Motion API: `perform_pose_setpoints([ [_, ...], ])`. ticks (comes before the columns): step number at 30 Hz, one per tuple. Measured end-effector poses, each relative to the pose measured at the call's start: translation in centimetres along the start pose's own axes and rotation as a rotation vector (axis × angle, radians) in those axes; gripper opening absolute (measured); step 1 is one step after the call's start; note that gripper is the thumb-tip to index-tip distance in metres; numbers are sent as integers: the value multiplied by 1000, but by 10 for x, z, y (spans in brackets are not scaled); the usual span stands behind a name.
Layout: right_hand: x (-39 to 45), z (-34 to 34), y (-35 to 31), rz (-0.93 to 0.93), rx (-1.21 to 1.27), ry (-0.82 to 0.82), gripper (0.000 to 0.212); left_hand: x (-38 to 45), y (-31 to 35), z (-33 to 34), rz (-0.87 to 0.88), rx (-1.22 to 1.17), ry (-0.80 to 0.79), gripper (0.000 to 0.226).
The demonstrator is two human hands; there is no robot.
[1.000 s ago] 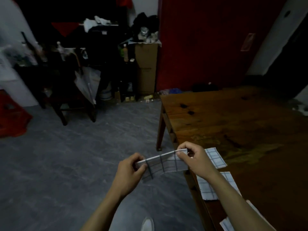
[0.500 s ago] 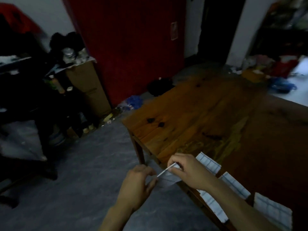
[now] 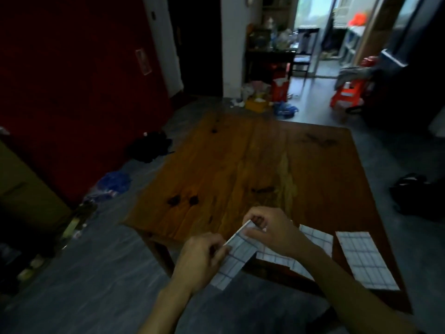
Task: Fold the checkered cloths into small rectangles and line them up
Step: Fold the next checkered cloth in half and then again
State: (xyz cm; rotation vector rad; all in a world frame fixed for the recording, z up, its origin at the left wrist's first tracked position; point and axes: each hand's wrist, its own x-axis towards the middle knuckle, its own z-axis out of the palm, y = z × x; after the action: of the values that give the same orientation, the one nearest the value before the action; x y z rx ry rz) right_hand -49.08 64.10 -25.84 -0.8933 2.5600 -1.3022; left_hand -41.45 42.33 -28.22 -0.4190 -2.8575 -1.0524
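I pinch the folded cloth (image 3: pixel 234 257) at both ends, left hand (image 3: pixel 201 257) nearest me, right hand (image 3: pixel 273 231) over the table (image 3: pixel 240 165), its long axis running between them, two folded cloths (image 3: pixel 366 259) lying rightward.

The right hand (image 3: pixel 272 233) and its forearm hide most of one folded cloth (image 3: pixel 315 239) at the desk's (image 3: pixel 240 165) near edge. The left hand's (image 3: pixel 202 259) fingertips are blurred. The desk's near right corner is too dark to tell.
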Motion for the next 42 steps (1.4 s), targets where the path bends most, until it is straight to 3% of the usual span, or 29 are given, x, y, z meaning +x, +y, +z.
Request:
perform_pose_setpoints([
  [6,-25,2,27,268,-28,58,22,13,-20,11,80,-183,-74,22],
  [10,-25,14,56,420,301,171,10,37,-28,13,107,-261,-72,22],
  [16,13,31,87,593,765,431,19,84,-53,10,-81,-319,-95,20],
  [20,45,35,106,628,821,504,18,115,-73,18,-162,-224,-111,25],
  [23,59,34,111,677,843,527,20,134,-82,26,-254,-299,-136,25],
  [25,60,36,115,710,814,482,19,144,-85,32,-295,-369,-158,24],
  [30,46,59,133,752,460,293,5,165,-99,47,-323,-426,-201,22],
  [36,52,83,146,834,313,345,15,181,-129,59,-349,-335,-285,17],
  [42,71,106,138,888,226,479,11,194,-162,58,-290,-277,-378,14],
])
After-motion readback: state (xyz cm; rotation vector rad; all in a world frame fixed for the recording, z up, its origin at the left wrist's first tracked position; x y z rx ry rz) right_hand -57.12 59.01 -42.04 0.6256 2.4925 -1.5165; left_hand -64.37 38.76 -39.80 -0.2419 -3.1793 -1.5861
